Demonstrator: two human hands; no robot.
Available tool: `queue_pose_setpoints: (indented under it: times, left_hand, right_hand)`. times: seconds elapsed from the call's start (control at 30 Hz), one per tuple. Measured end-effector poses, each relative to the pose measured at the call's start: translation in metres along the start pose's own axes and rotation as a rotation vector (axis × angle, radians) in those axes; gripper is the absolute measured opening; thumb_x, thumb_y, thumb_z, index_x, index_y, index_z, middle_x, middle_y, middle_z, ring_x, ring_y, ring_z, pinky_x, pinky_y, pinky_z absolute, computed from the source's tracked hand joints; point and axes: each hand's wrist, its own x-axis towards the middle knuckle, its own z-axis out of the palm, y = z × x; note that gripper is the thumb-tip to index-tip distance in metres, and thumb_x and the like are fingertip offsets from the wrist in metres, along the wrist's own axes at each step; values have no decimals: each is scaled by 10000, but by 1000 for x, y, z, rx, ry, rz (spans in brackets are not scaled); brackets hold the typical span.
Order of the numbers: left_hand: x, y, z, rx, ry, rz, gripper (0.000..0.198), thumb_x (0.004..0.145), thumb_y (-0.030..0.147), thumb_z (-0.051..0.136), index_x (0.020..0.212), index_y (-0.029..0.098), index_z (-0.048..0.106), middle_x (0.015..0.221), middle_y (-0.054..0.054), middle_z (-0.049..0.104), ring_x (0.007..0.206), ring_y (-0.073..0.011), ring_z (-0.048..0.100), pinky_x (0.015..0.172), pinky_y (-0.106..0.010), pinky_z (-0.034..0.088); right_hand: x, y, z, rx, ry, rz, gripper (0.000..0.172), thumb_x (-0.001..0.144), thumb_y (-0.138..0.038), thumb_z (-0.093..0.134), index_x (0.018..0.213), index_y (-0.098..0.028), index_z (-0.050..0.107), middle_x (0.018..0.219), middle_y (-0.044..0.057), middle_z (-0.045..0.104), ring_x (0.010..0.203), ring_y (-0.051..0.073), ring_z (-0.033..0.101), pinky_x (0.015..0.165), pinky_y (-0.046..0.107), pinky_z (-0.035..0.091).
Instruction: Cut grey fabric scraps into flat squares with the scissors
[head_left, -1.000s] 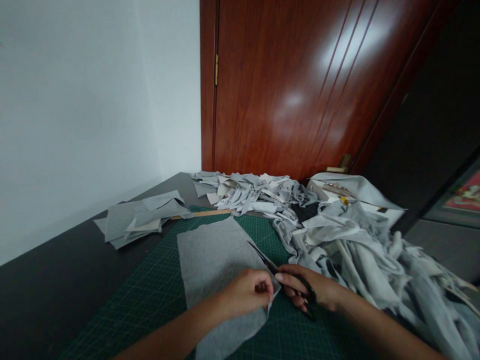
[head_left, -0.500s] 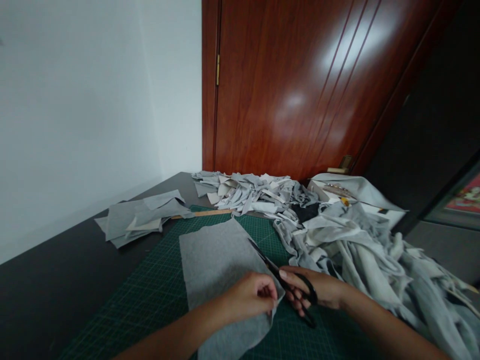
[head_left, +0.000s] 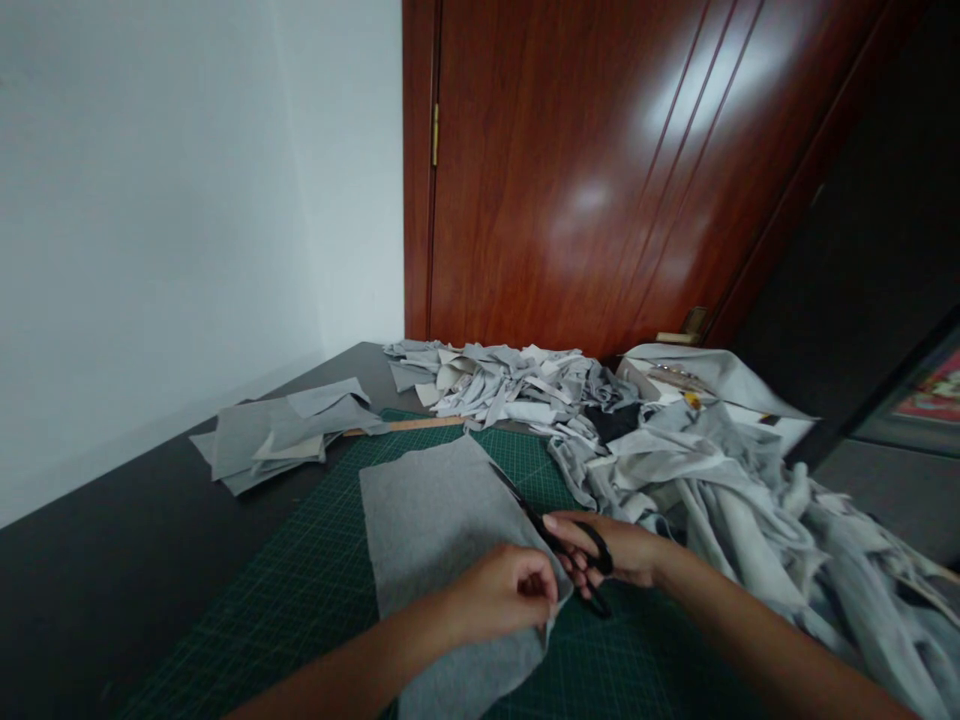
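A grey piece of fabric (head_left: 424, 500) lies on the green cutting mat (head_left: 300, 570). My left hand (head_left: 510, 595) pinches the fabric near its right edge, lifting that part slightly. In my right hand (head_left: 592, 548) is a pair of black-handled scissors (head_left: 598, 540), fingers through the loops. Their blades point away from me, up and to the left, along the fabric's right edge. Whether the lower blade is under the cloth I cannot tell.
Flat grey fabric pieces (head_left: 274, 435) are stacked at the left. A wooden ruler (head_left: 424, 425) lies at the mat's far edge. Behind it is a heap of scraps (head_left: 517, 385). At right are a white box (head_left: 780, 430) and a large cloth pile (head_left: 750, 520).
My right hand and the scissors have moved forward and a little left along the fabric's right edge. The scissor handles are closer together. My left hand has hardly moved.
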Motion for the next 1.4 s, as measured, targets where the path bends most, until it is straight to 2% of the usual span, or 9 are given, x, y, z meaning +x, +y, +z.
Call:
queue_pose_setpoints:
  times: [0.43,0.6,0.83,0.9,1.0,1.07,1.13,1.23,1.4]
  left_hand:
    - [-2,5,-1,5,13,-41,141,654,68,548,687,185,619,645,59,569,606,-107,525,574,-212,388]
    - [-1,3,1,21,14,-41,113,655,86,562,688,186,602,644,56,566,603,-105,527,561,-206,386]
    - [-6,12,5,61,-70,20,22,747,209,619,758,191,619,691,40,584,637,-116,536,579,-216,401]
    - [-5,15,-2,150,-8,47,82,767,265,635,782,184,631,708,25,603,660,-129,549,602,-226,420]
    - [0,11,-24,396,278,114,121,846,253,542,822,173,629,795,-18,645,771,-166,597,722,-272,478]
    - [2,2,-41,653,465,153,164,878,206,469,907,173,627,949,-63,662,953,-204,603,886,-341,476]
    - [4,-10,-55,909,545,113,245,890,226,465,1085,172,604,1177,-108,627,1166,-249,535,1024,-417,412]
    - [4,-24,-64,1171,499,-47,436,924,328,458,1307,125,503,1418,-168,488,1350,-307,396,1112,-483,313]
    - [5,-25,-58,1329,376,-188,569,983,417,341,1399,40,432,1497,-212,377,1415,-332,297,1146,-496,240]
  right_hand:
    - [1,6,6,-38,50,-93,577,715,-744,602,740,-179,482,567,-85,478,400,44,439,374,165,313]
    - [0,3,10,-6,71,-82,563,690,-720,649,727,-187,472,548,-96,448,409,45,422,383,169,358]
    - [-13,15,4,-6,66,-88,532,733,-689,644,760,-184,478,566,-89,442,416,42,417,372,158,359]
    - [-17,19,1,14,55,-81,523,739,-677,650,784,-187,473,576,-92,439,414,37,404,372,154,352]
    - [-21,22,-1,35,46,-66,530,726,-680,662,800,-196,459,593,-93,446,415,35,395,371,154,346]
    - [-22,21,-1,33,31,-60,536,727,-688,655,803,-195,458,601,-91,455,418,36,404,374,156,346]
    - [-21,20,-2,15,8,-62,538,741,-697,631,793,-188,465,602,-85,467,420,39,424,381,157,342]
    - [-19,17,-3,-27,-23,-71,556,757,-724,586,773,-180,472,599,-71,496,426,46,456,394,163,346]
    - [-13,7,-1,-36,-15,-2,616,685,-779,599,784,-187,463,598,-73,527,434,54,480,427,178,420]
